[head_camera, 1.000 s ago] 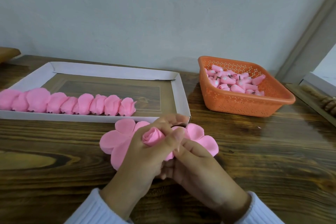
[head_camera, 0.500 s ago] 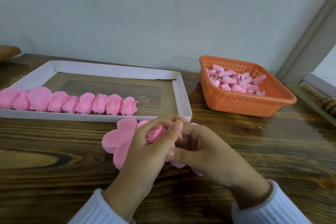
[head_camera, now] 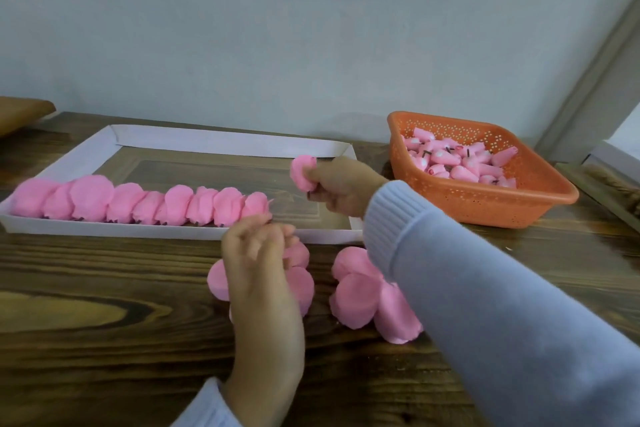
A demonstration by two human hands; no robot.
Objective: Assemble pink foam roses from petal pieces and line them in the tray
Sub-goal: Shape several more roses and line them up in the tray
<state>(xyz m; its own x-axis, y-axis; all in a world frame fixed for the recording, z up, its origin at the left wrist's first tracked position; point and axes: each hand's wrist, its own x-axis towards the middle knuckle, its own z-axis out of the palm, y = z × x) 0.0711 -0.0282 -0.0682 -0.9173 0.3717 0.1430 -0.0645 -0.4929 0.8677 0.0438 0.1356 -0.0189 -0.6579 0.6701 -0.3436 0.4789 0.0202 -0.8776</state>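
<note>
Item: one assembled rose (head_camera: 303, 173), pink foam, pinched at its base by the fingers (head_camera: 317, 176) of the right hand (head_camera: 341, 189), carried in the air over the right end of the tray (head_camera: 221, 140). Orientation: bloom to the left of the fingers, base hidden in the grip, long axis roughly level. Destination, by judgement: the bare strip just right of the last rose (head_camera: 256, 206) in the row of roses (head_camera: 138, 203), which lies below and left of the held rose, toward the person; the row's dark bases sit against the near wall, so the held rose probably needs tipping to match. Nearer hand: the right, already over the tray. Left hand (head_camera: 259, 263): low over a flat petal piece (head_camera: 301, 284), fingers loosely curled; whether they pinch it cannot be told. Second petal piece (head_camera: 356, 302): just right of the first, partly under the right sleeve. Orange basket (head_camera: 485, 208): right of the tray, holding rolled buds (head_camera: 457, 163). Surface (head_camera: 104, 288): dark wood grain, glossy. Room: pale plain wall (head_camera: 277, 28) close behind.
</note>
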